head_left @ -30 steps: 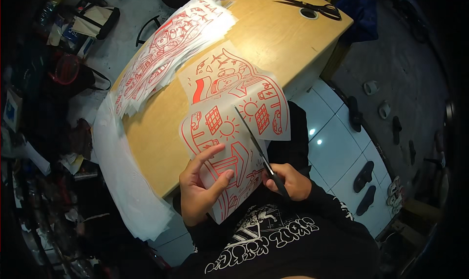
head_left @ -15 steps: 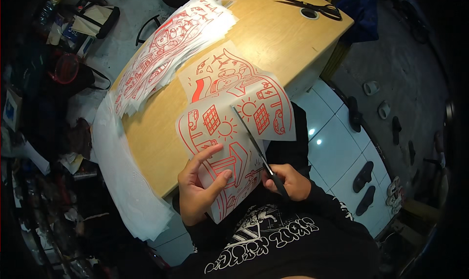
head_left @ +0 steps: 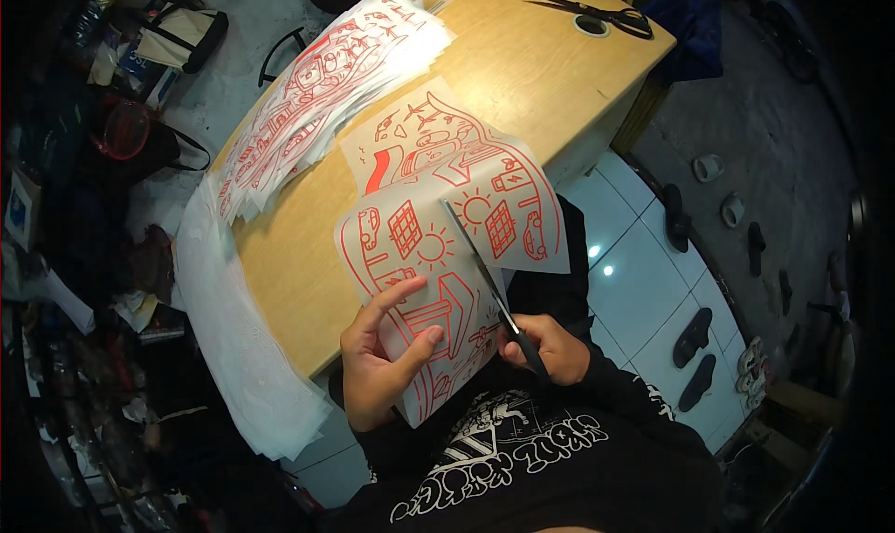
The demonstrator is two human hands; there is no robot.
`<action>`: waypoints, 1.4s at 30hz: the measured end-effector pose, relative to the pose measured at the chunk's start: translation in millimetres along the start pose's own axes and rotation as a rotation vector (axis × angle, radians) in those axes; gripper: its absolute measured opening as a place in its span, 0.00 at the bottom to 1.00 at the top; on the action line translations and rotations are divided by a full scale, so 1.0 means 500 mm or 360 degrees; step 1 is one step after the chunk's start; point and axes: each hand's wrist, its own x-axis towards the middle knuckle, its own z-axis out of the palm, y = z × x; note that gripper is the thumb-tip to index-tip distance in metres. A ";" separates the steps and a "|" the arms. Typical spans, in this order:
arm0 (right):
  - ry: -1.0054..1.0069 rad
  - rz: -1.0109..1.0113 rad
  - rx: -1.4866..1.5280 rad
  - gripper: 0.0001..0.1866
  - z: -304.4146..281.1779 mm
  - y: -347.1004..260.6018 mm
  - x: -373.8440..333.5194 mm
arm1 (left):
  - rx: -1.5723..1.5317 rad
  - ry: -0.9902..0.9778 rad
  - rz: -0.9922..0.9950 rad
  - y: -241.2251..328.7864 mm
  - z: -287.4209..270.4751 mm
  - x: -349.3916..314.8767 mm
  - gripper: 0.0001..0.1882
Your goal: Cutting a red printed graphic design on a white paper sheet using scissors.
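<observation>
A pale translucent sheet (head_left: 378,295) with red line drawings of suns, panels and cars bends over the near edge of the table, in front of my body. My left hand (head_left: 387,356) grips its lower left part, thumb and forefinger on the printed face. In my right hand (head_left: 550,349) is a pair of black-handled scissors (head_left: 477,256), its blades reaching up across the sheet between the two suns. To the right of the blades the sheet hangs as a flap. The lower blade and the finger loops are mostly hidden.
A thick stack of similar printed sheets (head_left: 322,76) lies at the table's left, drooping over its edge. Far right on the wooden table (head_left: 503,57) are another pair of black scissors (head_left: 611,17) and a tape roll (head_left: 591,27). Sandals (head_left: 693,337) lie on the tiled floor.
The right flap of the sheet has dipped slightly. Both hands and the scissors stay almost in place.
</observation>
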 end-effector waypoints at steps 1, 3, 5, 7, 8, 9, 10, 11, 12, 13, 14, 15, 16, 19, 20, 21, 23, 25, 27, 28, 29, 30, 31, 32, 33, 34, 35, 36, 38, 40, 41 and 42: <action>-0.0005 0.0011 0.0006 0.22 0.000 -0.001 0.000 | -0.0024 0.0003 0.0002 0.000 0.000 0.000 0.24; -0.0010 0.0022 0.0012 0.22 0.001 -0.004 -0.001 | -0.0048 0.0006 0.0004 0.003 0.001 0.000 0.24; 0.0019 -0.0005 0.0031 0.21 0.004 -0.007 0.000 | -0.0125 0.0000 -0.0062 0.007 0.001 -0.001 0.24; -0.0003 0.0003 0.0000 0.20 -0.002 0.002 -0.001 | -0.0132 0.0003 -0.0038 0.008 0.000 -0.002 0.24; -0.0024 0.0010 -0.0030 0.20 -0.004 0.005 -0.001 | -0.0138 0.0004 -0.0014 0.009 -0.001 -0.002 0.25; -0.0023 0.0010 -0.0030 0.20 -0.003 0.006 0.000 | -0.0138 0.0002 -0.0014 0.008 -0.003 -0.002 0.25; -0.0010 -0.0023 -0.0044 0.19 -0.002 0.007 0.000 | -0.0160 -0.0015 -0.0004 0.008 -0.005 -0.002 0.24; 0.0003 -0.0055 -0.0058 0.19 -0.001 0.008 0.000 | -0.0182 -0.0032 0.0007 0.008 -0.007 -0.003 0.24; 0.0003 -0.0055 -0.0058 0.19 -0.002 0.005 0.000 | -0.0181 -0.0032 0.0006 0.008 -0.010 -0.003 0.24; -0.0029 0.0007 -0.0053 0.18 -0.003 0.000 -0.001 | -0.0202 -0.0043 -0.0012 0.008 -0.012 -0.004 0.24; -0.0062 0.0069 -0.0049 0.18 -0.004 -0.004 -0.001 | -0.0224 -0.0055 -0.0030 0.009 -0.014 -0.004 0.24; -0.0062 0.0069 -0.0048 0.18 -0.004 -0.004 -0.001 | -0.0223 -0.0055 -0.0030 0.009 -0.014 -0.004 0.24; -0.0061 0.0063 -0.0016 0.18 -0.002 -0.003 -0.001 | -0.0216 -0.0057 -0.0034 0.009 -0.014 -0.004 0.24; -0.0065 0.0051 0.0036 0.18 0.002 -0.007 0.000 | -0.0212 -0.0060 -0.0037 0.010 -0.016 -0.004 0.24; -0.0067 0.0044 0.0057 0.18 0.003 -0.009 0.000 | -0.0215 -0.0063 -0.0038 0.010 -0.018 -0.004 0.24; -0.0067 0.0044 0.0057 0.18 0.004 -0.010 0.000 | -0.0216 -0.0063 -0.0038 0.007 -0.019 -0.004 0.24; -0.0045 0.0002 0.0098 0.17 0.005 -0.010 -0.001 | -0.0175 -0.0094 0.0011 0.001 -0.021 -0.003 0.24; -0.0055 0.0027 0.0049 0.17 -0.001 -0.002 -0.001 | -0.0182 -0.0090 0.0004 0.009 -0.018 -0.004 0.24; -0.0068 0.0050 0.0000 0.17 -0.002 -0.002 -0.001 | -0.0188 -0.0084 -0.0002 0.011 -0.018 -0.004 0.25; -0.0062 0.0054 0.0017 0.17 0.000 -0.007 -0.001 | -0.0176 -0.0084 0.0002 0.009 -0.021 -0.005 0.25; -0.0057 0.0058 0.0035 0.17 0.002 -0.010 0.000 | -0.0163 -0.0085 0.0007 0.007 -0.023 -0.005 0.25; -0.0056 0.0058 0.0034 0.17 0.001 -0.008 0.000 | -0.0164 -0.0086 0.0007 0.007 -0.024 -0.005 0.25; -0.0066 0.0055 0.0014 0.17 -0.002 -0.005 0.000 | -0.0141 -0.0086 0.0027 0.007 -0.024 -0.004 0.25; -0.0076 0.0052 -0.0006 0.17 -0.003 -0.002 0.001 | -0.0118 -0.0085 0.0047 0.008 -0.025 -0.004 0.25; -0.0077 0.0052 -0.0005 0.17 -0.002 0.000 0.002 | -0.0117 -0.0084 0.0047 0.008 -0.026 -0.004 0.25; -0.0053 0.0022 0.0001 0.17 0.001 0.002 0.002 | -0.0141 -0.0085 0.0025 0.008 -0.026 -0.005 0.25; -0.0030 -0.0008 0.0006 0.17 0.002 0.004 0.003 | -0.0164 -0.0086 0.0003 0.009 -0.027 -0.006 0.25; -0.0028 -0.0009 0.0006 0.17 0.001 0.005 0.003 | -0.0164 -0.0088 0.0004 0.010 -0.026 -0.006 0.25; -0.0034 0.0009 -0.0026 0.17 -0.003 0.006 0.001 | -0.0170 -0.0086 -0.0029 0.015 -0.023 -0.006 0.25; -0.0041 0.0033 -0.0021 0.17 0.000 -0.008 0.002 | -0.0162 -0.0083 -0.0028 0.018 -0.024 -0.006 0.25; -0.0044 0.0057 -0.0017 0.16 0.001 -0.012 0.002 | -0.0154 -0.0082 -0.0026 0.019 -0.025 -0.007 0.25; -0.0044 0.0055 -0.0017 0.16 0.000 -0.009 0.002 | -0.0154 -0.0083 -0.0025 0.019 -0.024 -0.006 0.25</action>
